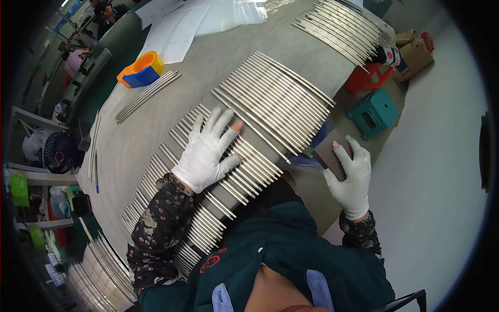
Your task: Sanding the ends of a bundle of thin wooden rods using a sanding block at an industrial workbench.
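My left hand [204, 151], in a white glove with bare tips on some fingers, lies flat with fingers spread. It rests on a row of thin silvery metal rods [254, 158] laid side by side on the grey table. My right hand [352, 174], gloved the same way, is off to the right, beyond the table edge. Its thumb and fingers curve around a dark brown flat piece [331, 156], whose kind I cannot make out. Another row of rods [280, 99] lies just ahead of my left hand, with one rod set slightly apart along its near side.
More rods [340, 28] lie at the far right, and a few rods [148, 96] lie farther left by blue, yellow and orange rings [143, 70]. Printed sheets [176, 34] are at the back. Beside the table stand a teal stool [374, 114] and a red stool [366, 78].
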### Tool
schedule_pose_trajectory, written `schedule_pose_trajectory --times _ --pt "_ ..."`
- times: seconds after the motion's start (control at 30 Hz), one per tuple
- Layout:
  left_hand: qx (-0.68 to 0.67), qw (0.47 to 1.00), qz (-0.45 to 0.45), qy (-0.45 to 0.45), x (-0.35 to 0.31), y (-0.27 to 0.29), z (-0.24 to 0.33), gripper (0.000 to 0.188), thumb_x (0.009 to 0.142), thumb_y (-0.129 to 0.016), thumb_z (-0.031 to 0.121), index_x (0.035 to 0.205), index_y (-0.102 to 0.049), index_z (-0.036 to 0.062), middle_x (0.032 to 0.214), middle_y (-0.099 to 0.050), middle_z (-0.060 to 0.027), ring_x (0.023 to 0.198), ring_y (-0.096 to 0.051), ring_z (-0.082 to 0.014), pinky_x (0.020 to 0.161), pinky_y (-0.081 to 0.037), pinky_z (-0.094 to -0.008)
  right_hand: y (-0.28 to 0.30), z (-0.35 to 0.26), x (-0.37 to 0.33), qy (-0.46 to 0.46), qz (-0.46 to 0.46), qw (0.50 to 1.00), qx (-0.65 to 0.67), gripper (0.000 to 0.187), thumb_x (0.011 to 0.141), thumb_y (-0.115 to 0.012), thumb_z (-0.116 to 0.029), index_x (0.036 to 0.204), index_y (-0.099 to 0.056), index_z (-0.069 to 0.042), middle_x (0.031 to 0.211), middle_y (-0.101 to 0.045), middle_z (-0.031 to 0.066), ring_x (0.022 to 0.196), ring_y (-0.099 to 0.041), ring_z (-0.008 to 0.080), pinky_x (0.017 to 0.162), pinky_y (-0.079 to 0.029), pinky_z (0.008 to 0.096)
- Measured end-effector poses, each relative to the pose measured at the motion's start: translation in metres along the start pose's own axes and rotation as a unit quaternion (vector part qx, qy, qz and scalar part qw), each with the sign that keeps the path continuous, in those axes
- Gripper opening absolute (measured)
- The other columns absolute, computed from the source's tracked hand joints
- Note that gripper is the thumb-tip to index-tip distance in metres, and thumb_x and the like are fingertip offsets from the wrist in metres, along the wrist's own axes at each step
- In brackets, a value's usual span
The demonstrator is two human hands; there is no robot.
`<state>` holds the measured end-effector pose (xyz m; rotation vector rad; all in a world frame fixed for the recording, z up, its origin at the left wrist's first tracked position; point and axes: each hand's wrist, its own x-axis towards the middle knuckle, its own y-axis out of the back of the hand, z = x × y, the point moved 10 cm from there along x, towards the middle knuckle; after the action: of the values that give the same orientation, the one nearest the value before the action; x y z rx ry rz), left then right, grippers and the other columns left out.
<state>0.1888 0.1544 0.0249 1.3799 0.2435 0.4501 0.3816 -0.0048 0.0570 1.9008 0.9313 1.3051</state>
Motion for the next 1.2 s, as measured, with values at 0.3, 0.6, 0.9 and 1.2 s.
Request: schedule_pose_trajectory --times 0.3,0.6,0.9,1.2 --pt "0.046 0.998 -0.026 -0.025 0.029 -0.015 0.013 0.066 0.089 -0.040 0.058 0.139 -0.037 0.0152 0.146 -0.030 -0.0191 0.135 -0.026 -0.0410 0.107 -0.017 -0.0622 -0.010 -0.022 0.008 0.008 -0.039 0.999 0.020 0.058 0.060 -0.076 -0.020 0.115 -0.061 -0.013 0.124 -0.049 0.0208 0.103 -0.050 0.0344 0.085 -0.042 0.0422" --pt "0.049 0.998 -0.014 -0.023 0.028 -0.013 0.014 0.069 0.087 -0.043 0.060 0.139 -0.038 0.0156 0.145 -0.032 -0.0185 0.135 -0.027 -0.0403 0.107 -0.019 -0.0617 -0.035 -0.056 0.033 0.074 -0.077 0.994 -0.021 0.052 0.067 -0.073 -0.025 0.117 -0.060 -0.017 0.124 -0.048 0.0222 0.100 -0.050 0.0348 0.076 -0.040 0.0411" --pt "0.025 0.999 0.014 -0.018 0.028 -0.006 0.017 0.066 0.082 -0.057 0.052 0.132 -0.048 0.0097 0.142 -0.037 -0.0163 0.134 -0.030 -0.0350 0.108 -0.021 -0.0583 -0.036 -0.057 0.034 0.099 -0.098 0.990 -0.035 0.049 0.070 -0.072 -0.025 0.117 -0.060 -0.017 0.123 -0.047 0.0225 0.100 -0.050 0.0344 0.073 -0.040 0.0420" --pt "0.030 0.999 -0.002 -0.020 0.028 -0.011 0.017 0.066 0.086 -0.049 0.056 0.135 -0.043 0.0127 0.144 -0.033 -0.0181 0.135 -0.028 -0.0390 0.107 -0.019 -0.0618 -0.006 -0.030 0.009 0.049 -0.104 0.992 -0.047 0.052 0.061 -0.075 -0.019 0.112 -0.063 -0.018 0.122 -0.050 0.0216 0.102 -0.051 0.0355 0.080 -0.042 0.0415"
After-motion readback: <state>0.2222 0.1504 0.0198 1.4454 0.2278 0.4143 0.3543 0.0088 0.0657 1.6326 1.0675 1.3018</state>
